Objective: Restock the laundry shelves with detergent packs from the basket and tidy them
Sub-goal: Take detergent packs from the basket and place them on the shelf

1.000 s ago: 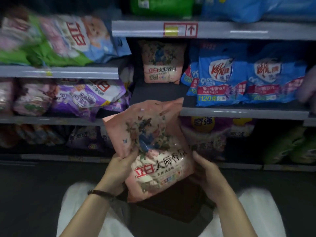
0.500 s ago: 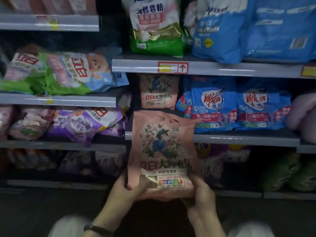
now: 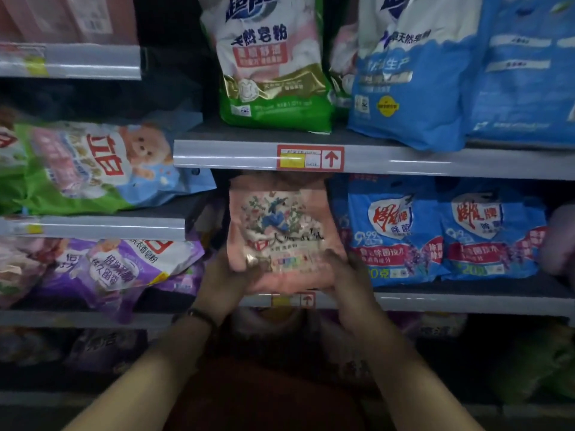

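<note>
**Pink pack going upright into the gap at the shelf's left end**

The shelving is carrying soft detergent bags on every level. Tall blue bags [image 3: 466, 66] and a green-and-white bag [image 3: 273, 63] are standing along the front edge of the upper shelf [image 3: 404, 160], faces outward so shoppers can read them. On the middle shelf [image 3: 466, 301] below, two blue packs [image 3: 395, 231] are filling the stretch from the middle towards the right end in the same upright way. That leaves a slot at the left end, and I judge it is being filled now.

In the bay to the left, a bear-printed pack [image 3: 102, 166] and purple packs [image 3: 118, 265] are lying slumped and skewed across their shelves. They probably need straightening later.

The pink detergent pack [image 3: 280, 225] is standing upright in that left-end slot, just beside the nearest blue pack. Its top is tucking under the upper shelf's front edge and its printed face is turning outward to match its neighbours. Its base is sitting at the front edge, but the hands are covering it, so I cannot tell whether it is resting on the shelf.

The left hand [image 3: 230, 275] is grasping the pack's lower left corner and the right hand [image 3: 348, 275] its lower right. Both are curling round the bottom, seemingly to keep the floppy bag from folding as it is pushed in.

A red price tag [image 3: 309, 157] is marking the edge above. The basket is not visible.
</note>
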### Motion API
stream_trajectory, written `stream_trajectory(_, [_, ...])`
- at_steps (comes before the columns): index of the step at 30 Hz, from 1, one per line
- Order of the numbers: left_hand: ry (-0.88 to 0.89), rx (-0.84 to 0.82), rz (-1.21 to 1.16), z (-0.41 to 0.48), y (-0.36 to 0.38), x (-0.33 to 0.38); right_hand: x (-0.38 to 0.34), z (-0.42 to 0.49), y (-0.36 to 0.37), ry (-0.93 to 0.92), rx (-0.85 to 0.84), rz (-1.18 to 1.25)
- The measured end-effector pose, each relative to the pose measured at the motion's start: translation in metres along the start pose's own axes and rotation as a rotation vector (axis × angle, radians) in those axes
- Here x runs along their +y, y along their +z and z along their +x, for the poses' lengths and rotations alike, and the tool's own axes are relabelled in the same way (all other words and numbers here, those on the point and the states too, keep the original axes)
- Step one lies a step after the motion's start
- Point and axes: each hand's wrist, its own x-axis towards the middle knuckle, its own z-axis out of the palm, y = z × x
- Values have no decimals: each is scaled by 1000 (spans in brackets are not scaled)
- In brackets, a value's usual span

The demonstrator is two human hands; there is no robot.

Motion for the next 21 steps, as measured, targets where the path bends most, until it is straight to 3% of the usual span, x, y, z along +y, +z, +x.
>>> stream_trajectory(4, [130,391,772,46,12,-14,2,37,6,-31,-113,-525])
stream_trajectory(5, [213,369,913,43,18,-18,9,38,3,-40,-139,-655])
stream_trajectory(7, [329,144,1067,27,33,-28,21,34,-6,-43,-173,-757])
stream_trajectory(10, [145,-250,1177,8,53,-44,31,27,-20,-93,-197,-781])
stream_trajectory(19, [-68,-375,1257,2,66,-31,2,25,-107,-102,-99,-849])
stream_trajectory(21, [-89,-322,1301,0,83,-21,-12,26,-140,-95,-42,-867])
